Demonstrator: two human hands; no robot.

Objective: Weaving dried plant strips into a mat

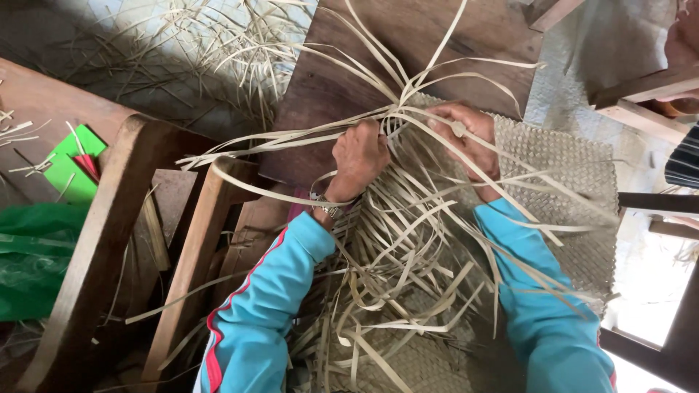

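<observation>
A: Woven mat (561, 167) of pale split strips lies across the person's lap and a dark wooden board (408, 44), its finished part spreading to the right and its loose ends tumbling toward the near edge.

B: Nearest the camera, what shows?

A: Two bright blue sleeves (269, 313), the left one with a red stripe, and a tangle of unwoven strips (393, 284) between them. A watch sits on the left wrist.

B: And the hands?

A: Farther out, the left hand (358, 156) is closed around a bundle of strips that fans off to the left. The right hand (466, 142) presses down on the mat's working edge, fingers pinching a strip or two; I cannot tell exactly how many.

B: What could go wrong from here, in your view?

A: The strips look thin and springy. If the left hand's hold loosens, the gathered bundle would likely spring apart and mix with the loose ones. A sharp bend could crease or split a strip. The crossing ends near the right hand could also get picked in the wrong order.

B: Beyond that?

A: A wooden chair frame (109, 240) stands left, with green plastic (36, 247) past it, and more cut strips (211, 65) litter the floor at the far left.
</observation>
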